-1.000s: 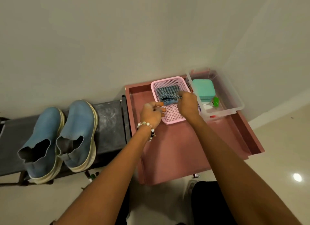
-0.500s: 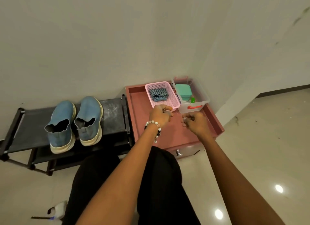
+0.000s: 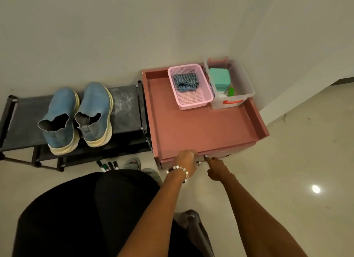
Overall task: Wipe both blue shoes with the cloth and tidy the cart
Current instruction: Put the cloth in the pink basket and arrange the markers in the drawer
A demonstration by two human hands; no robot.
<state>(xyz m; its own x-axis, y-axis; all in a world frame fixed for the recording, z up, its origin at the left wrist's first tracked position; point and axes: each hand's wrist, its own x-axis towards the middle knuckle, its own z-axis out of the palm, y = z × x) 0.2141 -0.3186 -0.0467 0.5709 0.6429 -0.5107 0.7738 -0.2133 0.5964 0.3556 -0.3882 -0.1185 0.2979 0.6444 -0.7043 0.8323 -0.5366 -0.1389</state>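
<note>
Two blue slip-on shoes, the left one [image 3: 59,115] and the right one [image 3: 95,111], stand side by side on a black rack [image 3: 124,107]. The blue checked cloth [image 3: 185,82] lies folded in a pink basket [image 3: 193,103] at the back of the pink cart [image 3: 201,130]. My left hand [image 3: 186,159] is curled over the cart's front edge. Just to its right, my right hand [image 3: 216,167] pinches a small metal handle [image 3: 205,157] on the cart's front. What my left fingers hold under the edge is hidden.
A clear plastic box [image 3: 247,88] with a teal container [image 3: 219,78] stands beside the basket, near the wall corner. Several markers [image 3: 107,165] and a sandal [image 3: 133,163] lie on the floor below the rack. My dark-clothed legs fill the bottom left.
Both hands left the cloth in the basket and drew back to the cart's front edge. The view pulled back and upward, away from the cart.
</note>
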